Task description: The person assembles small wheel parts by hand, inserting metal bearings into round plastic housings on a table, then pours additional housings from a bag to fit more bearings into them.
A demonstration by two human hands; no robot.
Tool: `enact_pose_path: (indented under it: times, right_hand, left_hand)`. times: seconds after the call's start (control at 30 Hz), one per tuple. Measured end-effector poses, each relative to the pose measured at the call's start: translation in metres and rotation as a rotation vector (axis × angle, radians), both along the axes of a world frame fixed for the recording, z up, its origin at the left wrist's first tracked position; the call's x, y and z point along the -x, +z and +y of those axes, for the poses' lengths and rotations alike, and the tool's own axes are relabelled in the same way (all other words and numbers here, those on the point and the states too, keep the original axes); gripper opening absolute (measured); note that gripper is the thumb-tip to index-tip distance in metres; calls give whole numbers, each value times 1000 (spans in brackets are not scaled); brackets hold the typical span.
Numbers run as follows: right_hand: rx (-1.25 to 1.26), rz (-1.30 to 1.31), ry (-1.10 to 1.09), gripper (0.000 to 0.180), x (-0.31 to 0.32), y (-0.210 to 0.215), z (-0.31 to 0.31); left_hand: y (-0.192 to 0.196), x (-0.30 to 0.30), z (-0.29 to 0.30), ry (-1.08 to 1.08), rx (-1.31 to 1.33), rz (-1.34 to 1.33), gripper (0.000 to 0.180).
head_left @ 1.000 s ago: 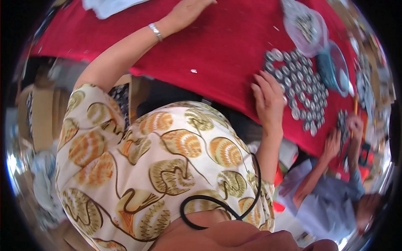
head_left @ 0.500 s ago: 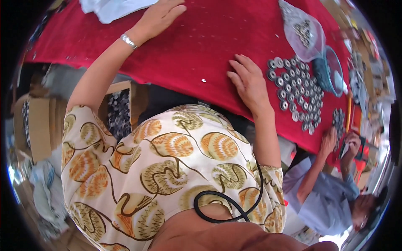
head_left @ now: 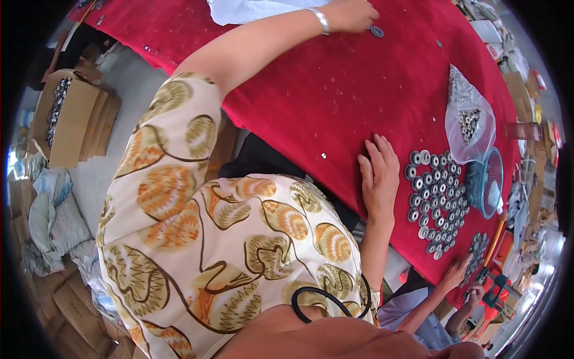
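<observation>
In the head view, the left hand (head_left: 353, 15), with a silver bracelet (head_left: 323, 21) at its wrist, reaches far over the red tablecloth (head_left: 299, 78). Its fingers are bent, and a flat dark disc (head_left: 376, 31) lies right at their tips; whether they grip it or anything else cannot be told. A white plastic sheet (head_left: 239, 12) lies to the left of this hand, partly behind its forearm, and a second small dark disc (head_left: 439, 43) lies well to its right.

The right hand (head_left: 381, 173) rests palm down on the cloth, fingers extended and a little spread, gripping nothing that shows. To its right, near but apart, dark-rimmed rollers with pale metal centres (head_left: 425, 194) stand in a loose cluster. Beyond them from this hand are a clear plastic bag (head_left: 478, 149) of small metal pieces (head_left: 469, 125) and, just beside it, a teal plastic basket (head_left: 476, 179). A small white scrap (head_left: 323, 156) lies left of this hand. Farther down to its right, a co-worker's hand (head_left: 457, 270) is at a pile of dark discs (head_left: 476, 254).
</observation>
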State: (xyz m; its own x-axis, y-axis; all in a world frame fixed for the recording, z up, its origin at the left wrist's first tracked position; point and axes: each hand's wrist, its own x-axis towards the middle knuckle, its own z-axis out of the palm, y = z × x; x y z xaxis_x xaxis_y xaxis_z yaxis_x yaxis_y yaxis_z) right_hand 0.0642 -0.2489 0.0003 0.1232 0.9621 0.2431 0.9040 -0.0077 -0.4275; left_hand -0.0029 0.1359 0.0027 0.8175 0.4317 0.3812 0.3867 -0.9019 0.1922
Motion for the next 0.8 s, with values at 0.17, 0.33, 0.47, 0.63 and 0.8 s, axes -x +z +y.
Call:
enact_pose_path:
  times: [0.17, 0.33, 0.47, 0.63, 0.8]
  right_hand:
    - [-13, 50, -14, 30, 1, -1, 3]
    - [-30, 108, -18, 30, 1, -1, 3]
    - [-112, 291, -78, 32, -1, -1, -4]
    - [-406, 1487, -254, 55, -16, 18, 9]
    - [-592, 1874, -12, 46, -46, 3, -18]
  left_hand:
    - [-17, -62, -5, 173, 20, 249, 31]
    - [-22, -66, -4, 127, 75, 328, 22]
    - [-18, -51, -63, -226, 31, -1, 29]
    - [12, -48, -154, -598, 155, -277, 35]
    - [39, -51, -218, -826, 171, -239, 39]
